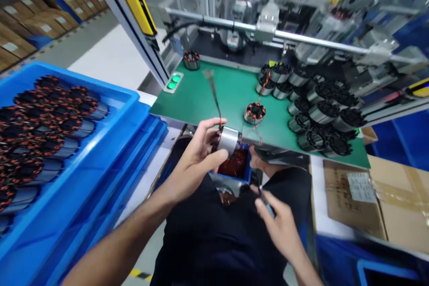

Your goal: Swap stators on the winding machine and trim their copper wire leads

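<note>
My left hand (pixel 204 152) is closed around a motor stator (pixel 228 140), a silver steel ring tilted on its side. Loose copper wires stick out from both its ends, with one dark bundle rising above my fingers. Lower and to the right, my right hand (pixel 275 214) grips a small hand tool with a teal handle (pixel 269 208); its tip is blurred, so the exact kind is unclear. Just past the held stator, another stator (pixel 254 114) with orange-red copper windings stands on the green mat (pixel 221 94).
Several stators (pixel 321 111) are stacked at the mat's right. A lone one (pixel 191 60) stands at the back left, near green-lit buttons (pixel 173 81). A blue tray (pixel 124 98) of stators is left, cartons (pixel 355 196) right. Below sits a bin of copper scraps (pixel 236 165). Machinery stands behind.
</note>
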`<state>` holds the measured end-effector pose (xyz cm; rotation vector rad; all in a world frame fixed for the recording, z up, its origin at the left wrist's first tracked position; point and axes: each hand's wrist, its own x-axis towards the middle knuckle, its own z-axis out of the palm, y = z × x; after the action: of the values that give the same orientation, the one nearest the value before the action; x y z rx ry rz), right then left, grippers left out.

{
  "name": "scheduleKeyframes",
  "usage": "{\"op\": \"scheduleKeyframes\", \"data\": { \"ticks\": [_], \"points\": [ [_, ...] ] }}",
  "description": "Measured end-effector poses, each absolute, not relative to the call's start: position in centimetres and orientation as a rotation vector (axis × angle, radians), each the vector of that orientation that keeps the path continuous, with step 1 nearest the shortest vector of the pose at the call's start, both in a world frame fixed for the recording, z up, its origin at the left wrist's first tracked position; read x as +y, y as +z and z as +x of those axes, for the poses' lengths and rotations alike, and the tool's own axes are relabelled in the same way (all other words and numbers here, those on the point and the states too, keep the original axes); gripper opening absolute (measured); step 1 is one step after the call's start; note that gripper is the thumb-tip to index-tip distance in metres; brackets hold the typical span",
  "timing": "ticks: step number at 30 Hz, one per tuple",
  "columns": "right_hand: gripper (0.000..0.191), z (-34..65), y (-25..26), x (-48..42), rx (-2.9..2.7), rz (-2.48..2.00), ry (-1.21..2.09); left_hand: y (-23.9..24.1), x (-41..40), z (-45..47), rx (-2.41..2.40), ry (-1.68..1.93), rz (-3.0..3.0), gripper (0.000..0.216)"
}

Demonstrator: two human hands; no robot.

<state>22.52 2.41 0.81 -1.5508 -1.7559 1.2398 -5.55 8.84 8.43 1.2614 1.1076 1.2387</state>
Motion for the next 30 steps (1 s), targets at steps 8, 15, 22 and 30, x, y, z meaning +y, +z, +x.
{"op": "scheduleKeyframes", "data": {
  "ticks": [8,15,22,30],
  "points": [
    [0.032,19.9,9.1,5.1,-1.792,-1.257,0.907,5.3,0.6,-2.5,1.072,1.105,1.243,0.041],
    [0.006,16.3,8.8,6.5,-1.749,-1.06,1.226,5.0,0.9,-3.5,1.11,0.975,1.551,0.056],
    [0.022,17.5,6.9,6.6,-1.359,-1.077,1.674,4.4,1.1,-3.1,1.03,1.16,1.428,0.058],
    [0.017,16.0,7.4,5.8,-1.379,-1.167,1.604,3.2,1.0,-1.1,0.851,1.122,0.751,0.027]
  ]
}}
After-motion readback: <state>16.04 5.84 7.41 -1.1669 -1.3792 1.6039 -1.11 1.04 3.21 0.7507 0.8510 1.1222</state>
